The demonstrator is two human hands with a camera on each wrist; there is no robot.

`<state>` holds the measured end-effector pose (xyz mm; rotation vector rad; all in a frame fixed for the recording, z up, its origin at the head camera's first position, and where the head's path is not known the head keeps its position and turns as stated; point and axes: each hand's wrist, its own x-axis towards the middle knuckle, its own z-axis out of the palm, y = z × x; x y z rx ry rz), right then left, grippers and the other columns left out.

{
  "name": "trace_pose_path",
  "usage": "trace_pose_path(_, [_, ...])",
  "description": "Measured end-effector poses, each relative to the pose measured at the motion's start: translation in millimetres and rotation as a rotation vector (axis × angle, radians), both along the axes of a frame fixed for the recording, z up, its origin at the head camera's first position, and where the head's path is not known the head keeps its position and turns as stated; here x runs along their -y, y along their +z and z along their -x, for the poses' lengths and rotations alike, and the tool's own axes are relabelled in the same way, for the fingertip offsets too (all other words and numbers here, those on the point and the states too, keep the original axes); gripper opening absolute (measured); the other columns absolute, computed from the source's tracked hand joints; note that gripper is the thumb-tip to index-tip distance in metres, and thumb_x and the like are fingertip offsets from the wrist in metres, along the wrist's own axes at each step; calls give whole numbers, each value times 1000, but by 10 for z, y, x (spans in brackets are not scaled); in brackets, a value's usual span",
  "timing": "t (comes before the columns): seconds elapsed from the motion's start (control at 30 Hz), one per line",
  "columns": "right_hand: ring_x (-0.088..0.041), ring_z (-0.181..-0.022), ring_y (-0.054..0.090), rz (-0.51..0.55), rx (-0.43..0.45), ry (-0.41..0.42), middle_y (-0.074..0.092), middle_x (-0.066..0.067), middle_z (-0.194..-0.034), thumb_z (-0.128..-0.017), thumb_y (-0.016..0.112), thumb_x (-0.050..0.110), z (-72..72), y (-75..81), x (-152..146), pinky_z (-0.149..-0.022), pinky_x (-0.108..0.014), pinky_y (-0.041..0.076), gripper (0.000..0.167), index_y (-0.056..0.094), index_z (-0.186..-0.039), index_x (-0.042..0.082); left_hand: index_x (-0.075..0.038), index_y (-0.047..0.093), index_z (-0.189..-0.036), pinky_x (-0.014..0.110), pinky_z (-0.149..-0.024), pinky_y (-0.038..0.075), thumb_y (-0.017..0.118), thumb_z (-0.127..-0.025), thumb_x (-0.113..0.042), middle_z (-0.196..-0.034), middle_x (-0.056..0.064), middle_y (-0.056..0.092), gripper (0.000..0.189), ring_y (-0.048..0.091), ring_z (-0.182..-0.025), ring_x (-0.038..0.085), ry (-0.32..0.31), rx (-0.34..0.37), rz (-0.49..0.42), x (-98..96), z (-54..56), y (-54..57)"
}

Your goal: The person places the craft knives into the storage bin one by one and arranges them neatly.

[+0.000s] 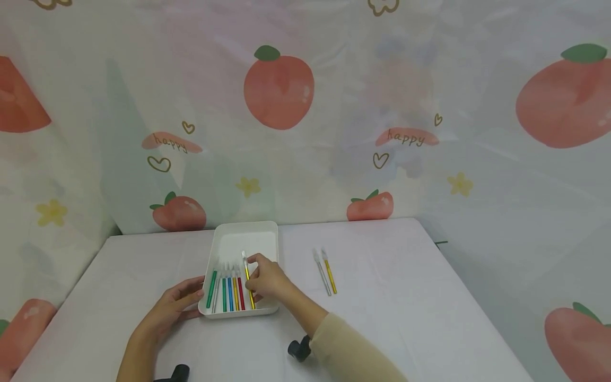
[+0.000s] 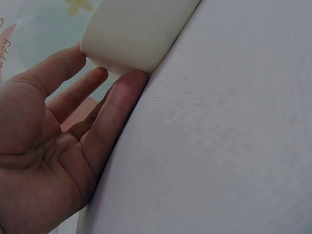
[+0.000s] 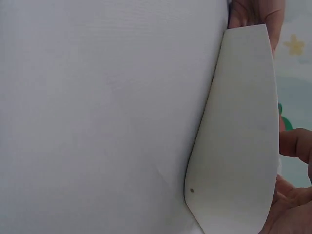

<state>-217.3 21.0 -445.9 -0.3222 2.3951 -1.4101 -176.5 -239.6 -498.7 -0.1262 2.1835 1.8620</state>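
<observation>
My right hand (image 1: 268, 278) pinches a gold craft knife (image 1: 247, 273), pen-slim with a clear cap, over the right part of a white tray (image 1: 245, 228). Several similar knives lie side by side in the tray's near half; among them are a green knife (image 1: 211, 289), a blue knife (image 1: 230, 294) and a red knife (image 1: 241, 293). With its fingers spread, my left hand (image 1: 174, 302) touches the tray's outer left wall. The left wrist view shows those fingertips (image 2: 129, 85) against the tray's corner. In the right wrist view the tray's side wall (image 3: 239, 131) hides the knives.
Right of the tray, a silver craft knife (image 1: 322, 273) and another gold craft knife (image 1: 330, 273) lie on the white-covered table (image 1: 382, 318). A patterned backdrop (image 1: 324, 175) rises behind the table's far edge. Black wrist-worn pieces (image 1: 299, 349) show near both forearms.
</observation>
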Motion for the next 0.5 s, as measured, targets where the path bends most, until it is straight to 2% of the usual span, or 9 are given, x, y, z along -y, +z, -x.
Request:
trace_pose_path(0.2, [-17, -56, 62, -113, -57, -18, 62, -1, -77, -89, 70, 5, -47, -38, 42, -48, -24, 53, 58, 47, -142, 11, -8, 41, -151, 38, -86, 60, 69, -94, -35, -151, 21, 43, 69, 63, -117, 27, 7, -4, 7, -13, -14, 12])
trace_pose_path(0.5, [-14, -52, 59, -249, -70, -36, 60, -1, -74, -90, 71, 11, -64, -95, 138, -45, -23, 48, 58, 48, -143, 10, -8, 40, -151, 38, -87, 60, 67, -96, -34, -151, 20, 42, 67, 63, -117, 25, -12, -4, 0, 4, -3, -2])
